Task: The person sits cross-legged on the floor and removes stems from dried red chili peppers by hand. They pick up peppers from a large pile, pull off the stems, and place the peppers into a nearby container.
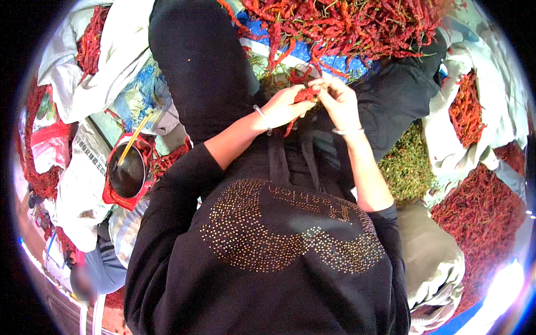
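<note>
My left hand (285, 105) holds several wrinkled dried red chili peppers (305, 94) in its curled fingers, in front of my lap. One chili (289, 127) hangs down below that hand. My right hand (340, 103) is close beside it, with thumb and fingertips pinched at the end of a chili; the exact contact is too small to make out. Just beyond both hands, a large heap of red chilies (347, 25) with some green stems lies on blue-and-white woven sheeting (299, 51), between my legs.
At left stands a dark-filled round container in a red bag (127, 171), with a yellow stick (135, 136) in it. White woven sacks (79, 188) surround it. At right are a pile of green stems (406, 163), an open sack of chilies (468, 109) and a broad chili spread (477, 226). Another person (104, 264) is lower left.
</note>
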{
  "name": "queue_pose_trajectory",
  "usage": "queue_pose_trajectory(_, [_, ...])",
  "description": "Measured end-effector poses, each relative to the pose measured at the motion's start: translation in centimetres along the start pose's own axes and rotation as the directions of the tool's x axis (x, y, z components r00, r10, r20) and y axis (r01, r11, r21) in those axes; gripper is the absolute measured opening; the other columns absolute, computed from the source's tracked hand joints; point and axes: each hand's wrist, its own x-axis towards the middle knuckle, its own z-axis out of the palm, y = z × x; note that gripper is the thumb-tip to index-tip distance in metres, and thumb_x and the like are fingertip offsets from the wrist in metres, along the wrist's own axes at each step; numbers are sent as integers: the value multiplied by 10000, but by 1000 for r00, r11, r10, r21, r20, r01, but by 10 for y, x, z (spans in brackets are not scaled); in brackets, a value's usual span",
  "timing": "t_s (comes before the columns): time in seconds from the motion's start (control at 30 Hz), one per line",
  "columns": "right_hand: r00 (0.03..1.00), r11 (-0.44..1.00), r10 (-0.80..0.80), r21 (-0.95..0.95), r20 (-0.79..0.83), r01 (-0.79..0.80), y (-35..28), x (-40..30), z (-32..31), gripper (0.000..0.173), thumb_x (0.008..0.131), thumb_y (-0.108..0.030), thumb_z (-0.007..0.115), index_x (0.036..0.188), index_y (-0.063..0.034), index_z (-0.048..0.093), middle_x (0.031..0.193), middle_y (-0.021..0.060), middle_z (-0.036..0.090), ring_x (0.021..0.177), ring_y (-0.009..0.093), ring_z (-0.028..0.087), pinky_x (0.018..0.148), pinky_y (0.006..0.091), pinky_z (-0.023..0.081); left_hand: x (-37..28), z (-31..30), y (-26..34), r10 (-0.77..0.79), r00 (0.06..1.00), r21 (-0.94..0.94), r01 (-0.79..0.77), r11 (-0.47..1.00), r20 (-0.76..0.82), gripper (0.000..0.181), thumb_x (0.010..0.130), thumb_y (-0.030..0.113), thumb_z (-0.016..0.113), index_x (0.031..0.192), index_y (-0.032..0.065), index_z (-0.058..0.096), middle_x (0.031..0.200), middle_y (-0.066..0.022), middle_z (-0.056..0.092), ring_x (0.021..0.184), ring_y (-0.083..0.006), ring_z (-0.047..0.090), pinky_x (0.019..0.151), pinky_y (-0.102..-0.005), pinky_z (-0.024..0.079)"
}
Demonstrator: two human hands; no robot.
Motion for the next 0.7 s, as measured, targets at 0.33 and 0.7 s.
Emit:
queue_pose_trajectory(0.33, [997, 891, -46, -449, 53, 66, -4, -23, -4, 75, 800, -77, 574, 860, -37, 590, 750, 117, 606, 665, 220, 613, 606, 300, 479, -3, -3, -2, 64, 997, 402, -77, 912, 45, 164, 834, 166, 514, 876, 18, 572, 706, -72, 579, 648, -164, 558, 586, -308, 430])
queue_pose_trajectory(0.7, [911, 813, 202, -581, 359, 48, -7, -41, -6, 56, 812, -119, 536, 815, -63, 541, 704, 122, 588, 658, 297, 598, 588, 361, 469, -19, 1, 12, -93, 973, 737, -97, 669, 213, 246, 792, 239, 511, 834, -3, 517, 781, -232, 579, 788, -394, 565, 674, -470, 437])
